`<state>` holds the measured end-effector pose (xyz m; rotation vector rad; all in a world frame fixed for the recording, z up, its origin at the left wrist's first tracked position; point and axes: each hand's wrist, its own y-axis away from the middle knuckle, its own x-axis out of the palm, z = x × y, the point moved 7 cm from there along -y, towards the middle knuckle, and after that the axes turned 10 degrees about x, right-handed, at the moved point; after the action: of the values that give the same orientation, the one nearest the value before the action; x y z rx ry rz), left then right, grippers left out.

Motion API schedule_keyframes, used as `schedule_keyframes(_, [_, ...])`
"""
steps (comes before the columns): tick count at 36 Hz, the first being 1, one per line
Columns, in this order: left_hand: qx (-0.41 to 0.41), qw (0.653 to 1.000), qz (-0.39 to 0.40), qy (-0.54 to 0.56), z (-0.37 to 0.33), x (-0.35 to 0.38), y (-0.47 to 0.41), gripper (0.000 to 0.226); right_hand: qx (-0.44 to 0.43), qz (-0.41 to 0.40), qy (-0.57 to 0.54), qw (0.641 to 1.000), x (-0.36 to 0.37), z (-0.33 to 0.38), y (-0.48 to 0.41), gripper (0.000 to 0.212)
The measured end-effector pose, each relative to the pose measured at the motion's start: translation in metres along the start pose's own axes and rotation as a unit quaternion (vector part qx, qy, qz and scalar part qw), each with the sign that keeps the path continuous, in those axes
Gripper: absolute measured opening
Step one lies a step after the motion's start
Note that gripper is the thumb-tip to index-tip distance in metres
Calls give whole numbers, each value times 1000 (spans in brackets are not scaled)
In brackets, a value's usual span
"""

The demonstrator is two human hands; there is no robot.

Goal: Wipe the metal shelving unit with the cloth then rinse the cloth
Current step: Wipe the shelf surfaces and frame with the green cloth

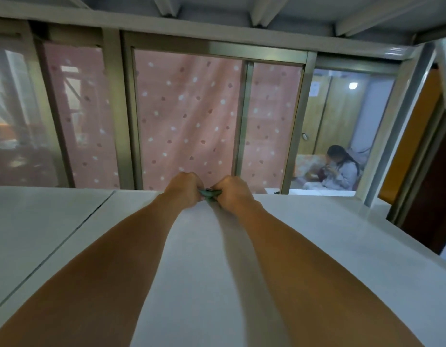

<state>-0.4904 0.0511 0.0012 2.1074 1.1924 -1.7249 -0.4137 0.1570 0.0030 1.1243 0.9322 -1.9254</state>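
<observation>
Both my arms reach out across the white top panel of the metal shelving unit (317, 246) to its far edge. A small dark green cloth (209, 194) is bunched between my hands there. My left hand (183, 187) grips the cloth's left end with curled fingers. My right hand (233, 192) grips its right end the same way. Most of the cloth is hidden inside my fists; only a short strip shows between them.
Another shelf level with metal ribs (262, 13) hangs overhead. Behind the far edge is a window frame (242, 116) with a pink dotted curtain (186, 113). A person (342, 169) sits in the room beyond on the right. A seam (66, 236) splits the panel at left.
</observation>
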Motion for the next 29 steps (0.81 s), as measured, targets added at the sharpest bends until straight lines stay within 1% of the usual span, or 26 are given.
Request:
schedule_keyframes(7, [27, 1000, 1, 0, -34, 18, -12, 19, 20, -6, -12, 1000, -16, -38, -6, 23])
schedule_keyframes(13, [28, 1000, 3, -8, -71, 30, -15, 24, 11, -2, 14, 1000, -28, -72, -2, 24])
schedule_keyframes(20, [14, 1000, -13, -20, -109, 41, -9, 22, 1, -10, 18, 1000, -42, -100, 11, 24])
schedule_keyframes(23, [1, 999, -8, -33, -116, 42, -1, 21, -15, -13, 20, 1000, -46, -102, 19, 21])
schedule_keyframes(29, [-25, 999, 3, -42, -131, 37, 18, 21, -36, -1, 11, 999, -50, -107, 31, 22])
